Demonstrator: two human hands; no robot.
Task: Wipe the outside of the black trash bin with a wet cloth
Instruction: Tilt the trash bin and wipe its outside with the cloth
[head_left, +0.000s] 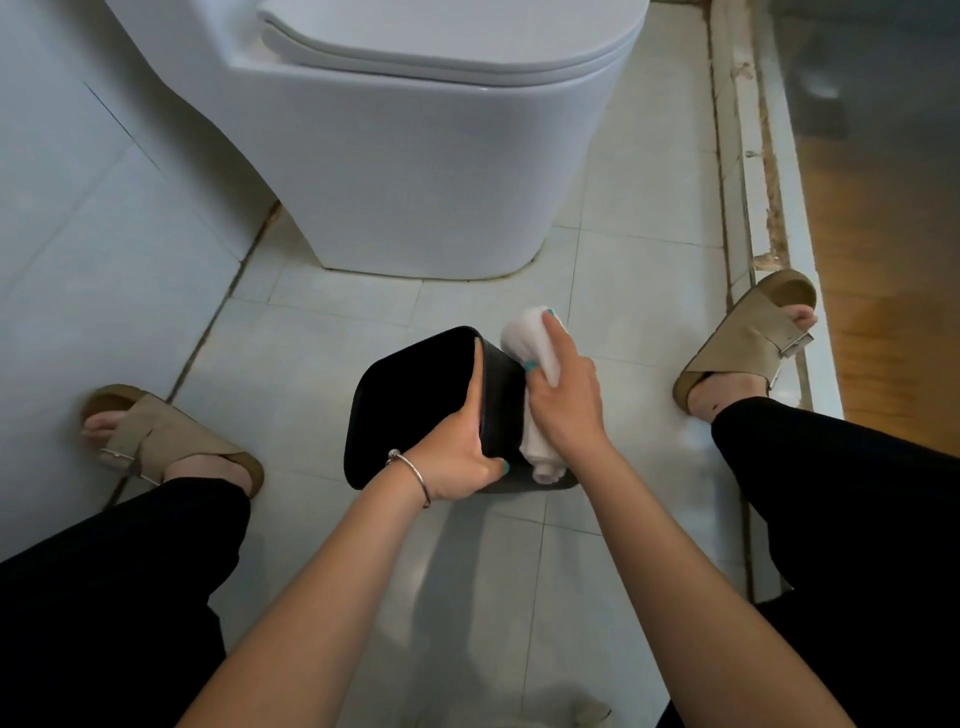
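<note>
I see my left hand (457, 457) gripping the rim of the smooth, shiny black bin (410, 405) on the pale floor tiles (322, 332). My right hand (563, 395) presses a soft, bunched white cloth (530, 332) against its side.

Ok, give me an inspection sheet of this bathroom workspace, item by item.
Surface: pale tiled floor, dark grout lines.
Job's things: black trash bin tipped, opening facing left; white cloth pressed on its outer side.
Clutter: nothing seen.
Grippers: left hand grips the bin's rim; right hand holds the cloth.
Cables: nothing seen.
Surroundings: white toilet beyond the bin; raised threshold on the right, wooden floor past it; tan sandals on both feet.
</note>
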